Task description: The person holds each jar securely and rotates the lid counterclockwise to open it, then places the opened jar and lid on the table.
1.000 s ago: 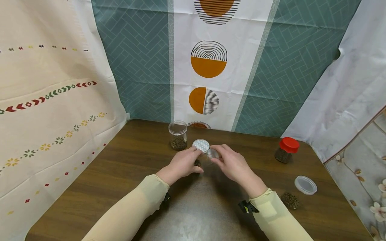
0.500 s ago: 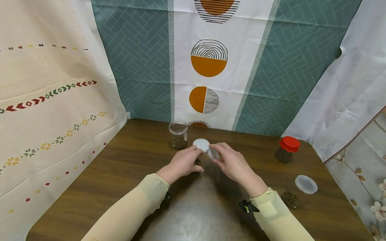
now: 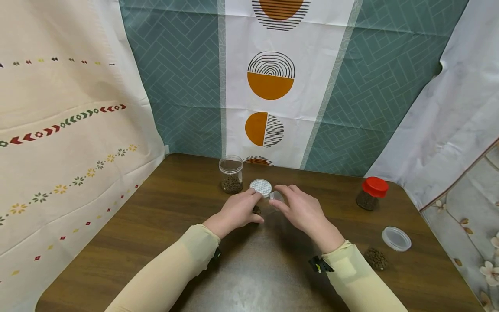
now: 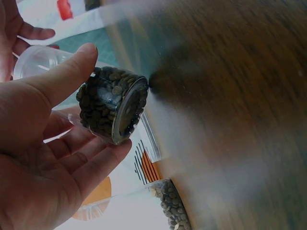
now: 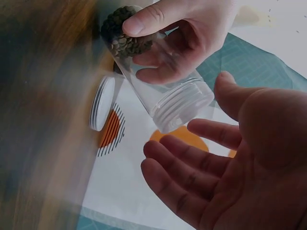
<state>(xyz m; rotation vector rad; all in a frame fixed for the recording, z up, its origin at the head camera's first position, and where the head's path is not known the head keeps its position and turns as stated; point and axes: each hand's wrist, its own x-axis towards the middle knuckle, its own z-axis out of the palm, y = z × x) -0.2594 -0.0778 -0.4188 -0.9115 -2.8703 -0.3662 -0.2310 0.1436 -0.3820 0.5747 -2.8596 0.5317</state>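
My left hand [image 3: 235,212] grips a clear plastic jar [image 5: 144,98] round its lower part, thumb on one side and fingers on the other. The jar lies tipped over, low above the table, its mouth end toward my right hand. Small brown pellets [image 4: 105,98] fill its bottom end. A clear ridged lid [image 5: 184,108] covers the mouth end. My right hand [image 3: 302,208] is beside this lid with thumb and fingers spread apart, the thumb tip right at the lid's edge. Behind the jar, a white patterned disc-shaped lid [image 3: 260,187] rests at the back.
An uncapped clear jar [image 3: 231,175], part filled with pellets, stands at the back left. To the right are a red-lidded jar [image 3: 372,193], a loose clear lid [image 3: 396,238] and another container of pellets [image 3: 375,258] near my right sleeve. Cloths hang behind the wooden table [image 3: 156,225].
My right thumb and fingers have spread away from the lid, and that hand has shifted slightly right. The lid end has turned a little. My left hand keeps its hold on the jar.
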